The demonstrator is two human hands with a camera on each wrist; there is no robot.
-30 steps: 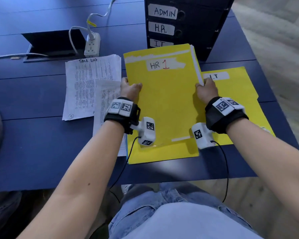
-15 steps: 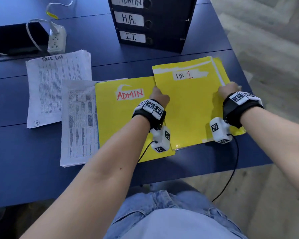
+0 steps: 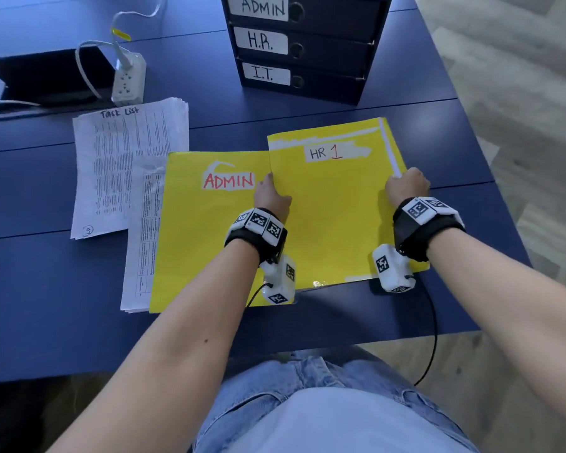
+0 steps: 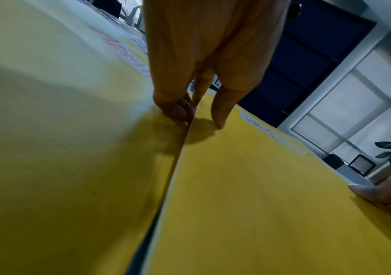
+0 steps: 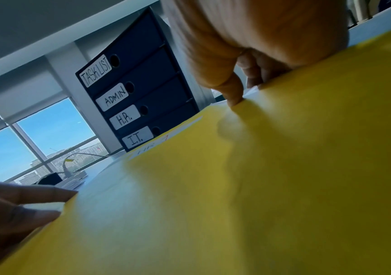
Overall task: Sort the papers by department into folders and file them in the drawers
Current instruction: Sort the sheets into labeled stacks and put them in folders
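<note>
We see left hand (image 3: 271,199) pinching left edge of HR 1 folder (image 3: 334,217), right hand (image 3: 407,186) gripping its right edge. Folder flat on table (image 3: 438,125), overlapping ADMIN folder (image 3: 203,230). Drawers (image 3: 307,47) behind.

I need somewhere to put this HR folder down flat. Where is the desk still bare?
Bare blue desk lies left of the loose printed sheets, and a strip runs between the yellow HR folder and the dark drawer unit. The middle is crowded: yellow ADMIN folder, sheets, both hands.
</note>
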